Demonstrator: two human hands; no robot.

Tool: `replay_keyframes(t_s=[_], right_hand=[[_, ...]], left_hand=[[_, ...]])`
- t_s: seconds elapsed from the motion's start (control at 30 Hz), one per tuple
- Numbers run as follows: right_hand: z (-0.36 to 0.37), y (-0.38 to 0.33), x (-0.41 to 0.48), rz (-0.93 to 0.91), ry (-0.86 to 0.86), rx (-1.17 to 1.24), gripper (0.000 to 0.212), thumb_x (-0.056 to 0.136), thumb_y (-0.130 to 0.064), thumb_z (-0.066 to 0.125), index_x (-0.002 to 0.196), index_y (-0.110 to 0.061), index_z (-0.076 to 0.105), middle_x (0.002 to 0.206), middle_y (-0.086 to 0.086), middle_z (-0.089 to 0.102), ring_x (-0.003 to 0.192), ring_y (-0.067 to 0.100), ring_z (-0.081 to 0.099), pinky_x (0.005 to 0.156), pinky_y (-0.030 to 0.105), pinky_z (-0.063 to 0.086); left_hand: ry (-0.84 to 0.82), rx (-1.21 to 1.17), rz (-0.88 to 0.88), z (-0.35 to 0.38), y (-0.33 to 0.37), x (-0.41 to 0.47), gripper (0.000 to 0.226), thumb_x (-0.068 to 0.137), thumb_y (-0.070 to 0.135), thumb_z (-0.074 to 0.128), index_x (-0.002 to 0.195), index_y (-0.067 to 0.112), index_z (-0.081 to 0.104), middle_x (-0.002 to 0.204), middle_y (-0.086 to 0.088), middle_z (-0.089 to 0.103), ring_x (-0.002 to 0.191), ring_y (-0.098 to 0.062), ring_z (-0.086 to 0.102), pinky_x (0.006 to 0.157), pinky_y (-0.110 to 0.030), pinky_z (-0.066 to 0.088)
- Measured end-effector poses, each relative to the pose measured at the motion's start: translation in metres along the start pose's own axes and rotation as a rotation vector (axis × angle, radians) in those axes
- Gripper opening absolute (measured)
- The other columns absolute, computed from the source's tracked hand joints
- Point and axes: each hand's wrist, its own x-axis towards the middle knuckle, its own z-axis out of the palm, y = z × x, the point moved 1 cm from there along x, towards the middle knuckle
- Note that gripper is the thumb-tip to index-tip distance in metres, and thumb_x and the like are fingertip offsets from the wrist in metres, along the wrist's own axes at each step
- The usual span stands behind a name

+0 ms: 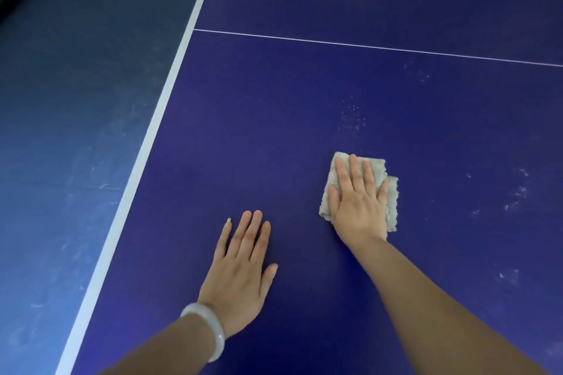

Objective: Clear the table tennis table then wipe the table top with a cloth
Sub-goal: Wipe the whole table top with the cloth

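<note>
Right hand [358, 201] lies flat, fingers straight, pressing the folded cloth [379, 172] onto the bench [274, 119] right of centre, probably for wiping; left hand [240, 268] rests flat lower centre, holding nothing, likely bracing.

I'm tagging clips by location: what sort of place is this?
Probably an indoor table tennis room: a dark blue table top with a white edge stripe and a thin white centre line, over blue sports flooring.
</note>
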Motion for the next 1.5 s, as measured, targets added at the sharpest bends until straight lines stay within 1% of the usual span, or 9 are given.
replay_keyframes(t_s=[0.1, 0.17, 0.43, 0.63, 0.77, 0.93, 1.13, 1.4, 1.5], right_hand=[[-0.002, 0.02, -0.008, 0.056, 0.005, 0.009, 0.057, 0.101, -0.044, 0.007, 0.152, -0.036, -0.015, 0.164, -0.009, -0.011, 0.15, 0.013, -0.017, 0.122, 0.05, -0.008], [-0.002, 0.022, -0.01, 0.051, -0.005, 0.019, 0.056, 0.101, -0.045, 0.005, 0.151, -0.036, -0.019, 0.163, -0.01, -0.014, 0.148, 0.012, -0.021, 0.122, 0.05, -0.007], [0.0, 0.025, -0.009, 0.016, 0.008, 0.014, 0.057, 0.101, -0.046, 0.006, 0.153, -0.036, -0.017, 0.163, -0.009, -0.016, 0.149, 0.013, -0.022, 0.122, 0.052, -0.004], [0.003, 0.014, 0.008, -0.23, 0.035, -0.06, 0.058, 0.102, -0.043, 0.006, 0.158, -0.027, 0.001, 0.165, -0.004, -0.002, 0.152, 0.021, -0.007, 0.122, 0.054, 0.003], [-0.005, -0.007, 0.085, -0.293, 0.03, -0.128, 0.058, 0.103, -0.042, 0.007, 0.158, -0.024, 0.002, 0.166, 0.001, 0.0, 0.152, 0.024, -0.004, 0.12, 0.057, -0.005], [-0.022, 0.005, 0.165, -0.128, -0.026, -0.112, 0.057, 0.104, -0.043, 0.01, 0.157, -0.027, -0.002, 0.166, -0.002, -0.006, 0.152, 0.024, -0.007, 0.118, 0.059, -0.009], [-0.009, 0.019, 0.082, 0.099, 0.062, -0.044, 0.061, 0.101, -0.044, 0.007, 0.157, -0.025, -0.006, 0.166, 0.001, -0.003, 0.152, 0.027, -0.004, 0.118, 0.061, -0.003], [-0.023, -0.002, 0.192, -0.198, -0.016, -0.083, 0.058, 0.103, -0.045, 0.011, 0.157, -0.028, -0.001, 0.166, -0.002, -0.005, 0.152, 0.025, -0.007, 0.119, 0.059, -0.003], [-0.037, 0.02, 0.239, -0.02, -0.056, -0.061, 0.058, 0.103, -0.042, 0.011, 0.157, -0.026, -0.002, 0.166, -0.001, -0.005, 0.151, 0.026, -0.006, 0.118, 0.062, -0.004]], left_hand=[[0.114, -0.056, 0.003, -0.011, -0.004, 0.022, 0.052, 0.098, 0.036, 0.032, 0.132, 0.005, 0.058, 0.141, -0.012, 0.051, 0.134, -0.028, 0.046, 0.116, -0.045, 0.025], [0.168, -0.064, -0.054, -0.019, -0.005, 0.051, 0.049, 0.099, 0.033, 0.034, 0.132, 0.004, 0.057, 0.142, -0.014, 0.049, 0.135, -0.03, 0.045, 0.117, -0.046, 0.028], [0.031, -0.085, -0.419, -0.015, 0.006, 0.171, 0.07, 0.098, 0.056, 0.005, 0.157, 0.019, 0.001, 0.165, -0.011, -0.006, 0.151, -0.027, -0.012, 0.121, -0.051, -0.005], [0.121, -0.03, -0.429, -0.004, 0.009, 0.172, 0.069, 0.098, 0.053, 0.007, 0.157, 0.017, 0.008, 0.164, -0.013, 0.003, 0.152, -0.029, -0.004, 0.122, -0.053, -0.002], [0.128, -0.008, -0.434, -0.003, 0.01, 0.174, 0.07, 0.097, 0.054, 0.005, 0.157, 0.018, 0.009, 0.165, -0.012, 0.004, 0.152, -0.028, -0.004, 0.122, -0.052, -0.001], [0.121, -0.019, -0.447, -0.003, 0.009, 0.175, 0.071, 0.096, 0.055, 0.004, 0.158, 0.02, 0.009, 0.165, -0.01, 0.002, 0.152, -0.025, -0.007, 0.122, -0.05, -0.004], [0.124, -0.028, -0.445, -0.005, 0.012, 0.174, 0.07, 0.097, 0.053, 0.002, 0.157, 0.018, 0.012, 0.164, -0.012, 0.006, 0.152, -0.027, -0.003, 0.122, -0.052, 0.0], [0.096, -0.011, -0.463, -0.005, 0.012, 0.174, 0.069, 0.097, 0.054, -0.002, 0.157, 0.021, 0.004, 0.165, -0.009, -0.002, 0.151, -0.025, -0.011, 0.122, -0.051, -0.003], [0.091, -0.006, -0.461, -0.005, 0.011, 0.175, 0.07, 0.096, 0.055, -0.002, 0.157, 0.021, 0.003, 0.165, -0.009, -0.002, 0.152, -0.025, -0.01, 0.122, -0.051, -0.003]])
